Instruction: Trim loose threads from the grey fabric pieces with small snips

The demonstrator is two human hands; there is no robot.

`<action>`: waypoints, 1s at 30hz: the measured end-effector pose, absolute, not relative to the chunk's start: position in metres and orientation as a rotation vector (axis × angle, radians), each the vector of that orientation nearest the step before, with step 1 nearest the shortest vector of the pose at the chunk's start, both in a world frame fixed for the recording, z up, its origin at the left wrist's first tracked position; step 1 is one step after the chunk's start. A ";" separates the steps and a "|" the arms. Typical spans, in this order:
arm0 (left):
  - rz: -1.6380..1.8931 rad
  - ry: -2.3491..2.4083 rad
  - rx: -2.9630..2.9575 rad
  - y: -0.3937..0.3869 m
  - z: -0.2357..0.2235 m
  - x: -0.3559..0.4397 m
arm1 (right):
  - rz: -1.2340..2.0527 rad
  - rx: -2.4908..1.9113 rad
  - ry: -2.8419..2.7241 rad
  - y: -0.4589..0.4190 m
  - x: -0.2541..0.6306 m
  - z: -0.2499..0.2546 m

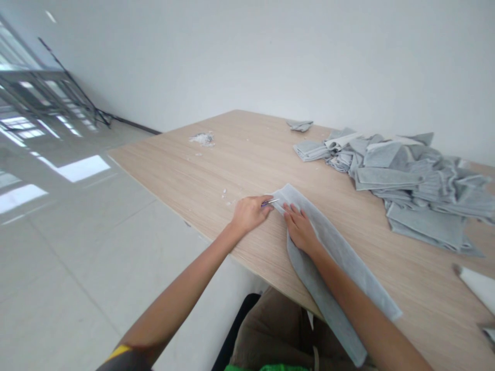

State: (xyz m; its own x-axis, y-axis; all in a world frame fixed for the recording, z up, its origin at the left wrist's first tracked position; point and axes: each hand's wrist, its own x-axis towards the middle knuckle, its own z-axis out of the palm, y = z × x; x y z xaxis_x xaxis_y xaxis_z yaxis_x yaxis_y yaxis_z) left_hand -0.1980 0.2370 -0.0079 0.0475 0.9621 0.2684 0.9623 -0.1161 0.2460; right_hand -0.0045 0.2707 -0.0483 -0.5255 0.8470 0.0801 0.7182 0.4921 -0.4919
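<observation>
We saw the left hand [252,213] with fingers closed around a small purple-handled tool [269,202], metal tip over the far end of a long grey cloth [336,250]. We couldn't tell whether those fingers pinched the cloth too. The right hand [300,230] lay on the cloth near that end, fingers extended, slightly apart, not wrapped around anything. The cloth ran along the table [240,165] towards the person, part hanging past the near edge. We noted a grey cloth pile [406,175] to the right, white scraps [201,138] far left.
</observation>
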 end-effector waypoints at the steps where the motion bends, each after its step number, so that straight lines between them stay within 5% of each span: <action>1: -0.593 -2.069 -2.288 0.241 -0.008 -0.196 | 0.582 -1.318 -2.430 0.271 -0.005 -0.048; 20: -0.407 -1.994 -2.336 0.252 -0.013 -0.192 | 0.624 -1.310 -2.388 0.269 -0.006 -0.048; 30: -0.287 -2.151 -2.096 0.230 0.017 -0.252 | 0.741 -1.257 -2.205 0.270 -0.006 -0.050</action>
State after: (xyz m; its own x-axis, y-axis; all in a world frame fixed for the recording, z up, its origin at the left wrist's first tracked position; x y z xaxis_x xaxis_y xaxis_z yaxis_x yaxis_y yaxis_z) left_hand -0.2522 0.2302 0.0166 -0.0304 0.9750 0.2203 0.9986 0.0202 0.0485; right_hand -0.0060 0.2697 -0.0499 -0.4541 0.8786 0.1481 0.6111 0.4280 -0.6659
